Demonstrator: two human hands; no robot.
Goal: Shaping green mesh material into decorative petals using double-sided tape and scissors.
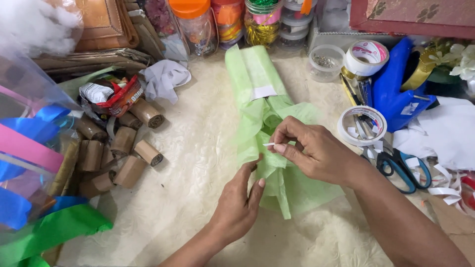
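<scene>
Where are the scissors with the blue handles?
In the head view, the blue-handled scissors lie on the right side of the table, just right of the right hand, below the white tape roll and beside the white paper scraps.
</scene>
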